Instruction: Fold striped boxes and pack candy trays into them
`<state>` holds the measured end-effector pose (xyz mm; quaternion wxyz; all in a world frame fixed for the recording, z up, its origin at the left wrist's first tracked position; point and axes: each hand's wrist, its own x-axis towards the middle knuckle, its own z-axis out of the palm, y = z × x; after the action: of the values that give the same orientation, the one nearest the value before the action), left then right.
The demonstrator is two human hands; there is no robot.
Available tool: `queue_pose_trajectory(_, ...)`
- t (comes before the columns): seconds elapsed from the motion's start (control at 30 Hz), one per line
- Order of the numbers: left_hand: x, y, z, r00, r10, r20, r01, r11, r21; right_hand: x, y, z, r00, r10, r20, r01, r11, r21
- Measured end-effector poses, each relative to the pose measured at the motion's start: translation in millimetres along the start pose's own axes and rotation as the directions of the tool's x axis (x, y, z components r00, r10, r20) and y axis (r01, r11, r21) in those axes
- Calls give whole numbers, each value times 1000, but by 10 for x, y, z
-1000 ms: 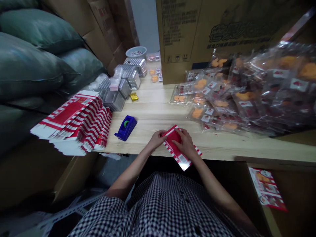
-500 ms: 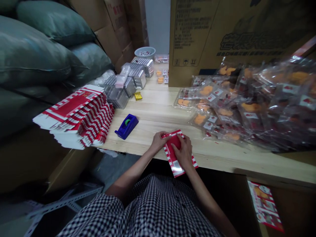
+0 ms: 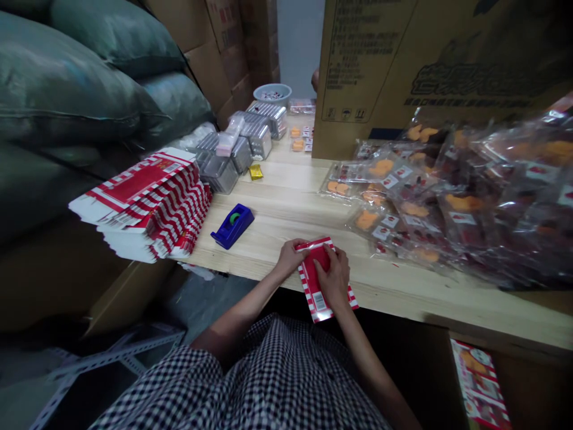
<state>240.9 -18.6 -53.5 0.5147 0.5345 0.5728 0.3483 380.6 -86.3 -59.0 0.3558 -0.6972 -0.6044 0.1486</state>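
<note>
A red carton (image 3: 312, 276) with red-and-white striped edges and a barcode lies tilted over the table's front edge. My left hand (image 3: 290, 257) grips its upper left corner, thumb on the face and fingers curled behind. Across its right side lies my right hand (image 3: 333, 276), closed on the carton with the thumb over the red panel. To the left stands a blue tape dispenser (image 3: 233, 226) with a green core. Beyond it leans a stack of similar flat red-and-white cartons (image 3: 147, 197).
Clear plastic packs with orange pieces (image 3: 416, 209) are heaped on the right. A large cardboard box (image 3: 358, 65) stands behind them. Clear plastic cases (image 3: 219, 173), a yellow packet (image 3: 255, 172) and a bowl (image 3: 272, 94) sit at the back left. Full sacks (image 3: 80, 89) rise at the left.
The view has shifted slightly, so the table's contents sit a little further right. Both hands keep their hold on the carton. Part of another person shows beside the large box.
</note>
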Motion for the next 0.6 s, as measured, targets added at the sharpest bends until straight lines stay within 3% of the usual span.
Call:
queue_pose_trajectory(0.13,32,11,26,996,68,-61,-57,985,163,17,47,20,1000,-1,-5,1,1000,-15)
queue_pose_trajectory(0.3,94,54,-21,990,127,-53,-98,922,376,33,87,41,1000,10,-14,-10,1000,-18)
queue_pose_trajectory(0.47,137,155,-178,980,182,76,-196,848,493,33,47,52,999,32,-30,-34,997,-63)
queue_pose_trajectory(0.6,95,210,-323,922,339,186,-385,759,525,30,32,71,999,19,-36,-24,989,-144)
